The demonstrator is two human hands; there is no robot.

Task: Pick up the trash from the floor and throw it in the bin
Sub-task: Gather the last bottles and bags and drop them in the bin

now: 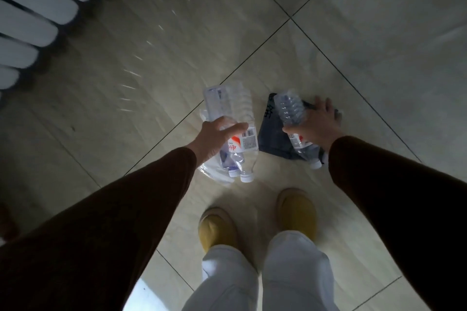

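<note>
Your left hand (217,137) is closed over a bundle of clear plastic bottles (231,118), at least two judging by the caps pointing back toward your feet, with what looks like crinkled clear film under the grip. Whether that bundle is lifted or resting on the tiled floor (126,58) is hard to tell.

Your right hand (317,125) has its thumb and palm wrapped round a single crushed bottle (290,111), while the outer fingers spread flat onto a dark flat packet (274,139) lying beneath that grip; I cannot tell if the packet is pinched or only touched.

So you are mid-collection: the bottles are in hand, the packet not clearly secured, and nothing is binned. No bin shows. Motion blur smears the labels and the white slats at upper left.
</note>
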